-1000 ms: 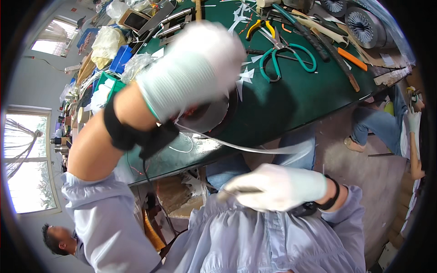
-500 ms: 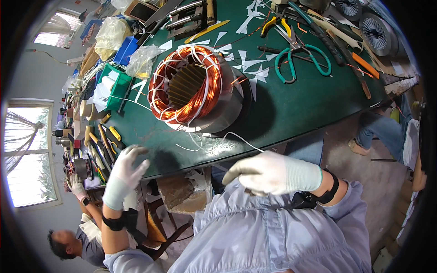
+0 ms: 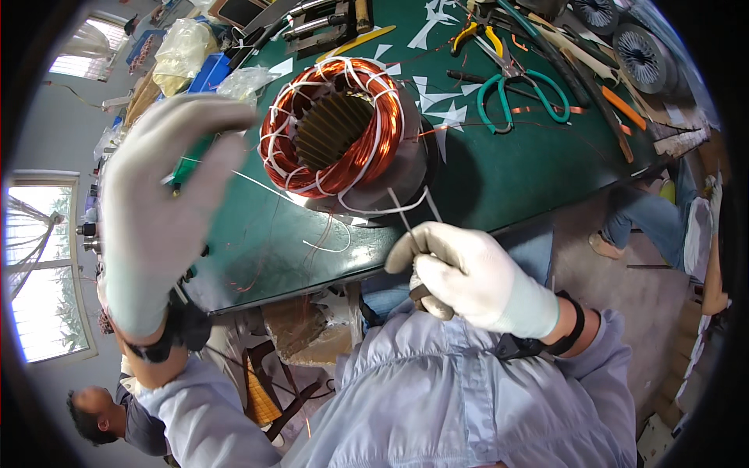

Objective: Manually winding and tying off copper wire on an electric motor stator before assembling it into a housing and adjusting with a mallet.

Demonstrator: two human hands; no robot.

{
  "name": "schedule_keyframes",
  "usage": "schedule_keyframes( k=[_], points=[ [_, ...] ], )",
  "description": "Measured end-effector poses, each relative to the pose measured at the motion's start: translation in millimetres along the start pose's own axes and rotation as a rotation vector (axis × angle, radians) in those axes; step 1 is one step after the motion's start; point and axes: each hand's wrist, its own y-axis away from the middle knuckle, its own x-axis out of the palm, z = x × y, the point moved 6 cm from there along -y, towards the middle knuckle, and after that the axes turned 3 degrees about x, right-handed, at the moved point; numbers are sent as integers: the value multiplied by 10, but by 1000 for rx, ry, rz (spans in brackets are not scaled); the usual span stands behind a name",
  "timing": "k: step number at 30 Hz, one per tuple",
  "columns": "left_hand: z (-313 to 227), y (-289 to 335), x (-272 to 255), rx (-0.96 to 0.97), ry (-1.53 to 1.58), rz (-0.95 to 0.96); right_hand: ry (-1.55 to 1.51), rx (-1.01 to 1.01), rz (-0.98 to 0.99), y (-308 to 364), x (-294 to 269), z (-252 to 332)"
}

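A motor stator stands on the green bench, its copper winding ring (image 3: 382,144) laced with white cord (image 3: 269,185) and slot liners showing inside. My gloved right hand (image 3: 460,273) is closed around a thin metal rod (image 3: 400,210) that points up at the stator's near edge. A white cord loop lies beside the rod tip, and a strand runs down to that hand. My gloved left hand (image 3: 168,195), slightly blurred, is raised left of the stator. Its thumb and fingers are apart, with nothing visible between them. It covers much of the green bin (image 3: 191,156).
Green-handled scissors (image 3: 511,78), yellow-handled pliers (image 3: 491,39) and white paper scraps (image 3: 425,93) lie behind and right of the stator. An orange-handled tool (image 3: 622,108) is near the right edge. Another person (image 3: 117,413) sits at lower left.
My left hand has risen up and left of the stator. My right hand has closed on the thin rod, now upright beside the cord. The stator appears slightly shifted in view.
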Motion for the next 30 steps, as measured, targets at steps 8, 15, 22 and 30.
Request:
schedule_keyframes(
  k=[8,15,22,30],
  points=[
    [-56,-438,423,187,-156,244,-232,127,88,-104,27,151],
    [-37,-497,630,342,-89,365,306,-149,-199,-310,-190,345],
    [-44,-366,-21,488,-407,-201,-185,-85,176,-52,-373,249],
    [-438,34,670,374,-80,-167,1288,-1133,-560,579,-148,829]
  ],
)
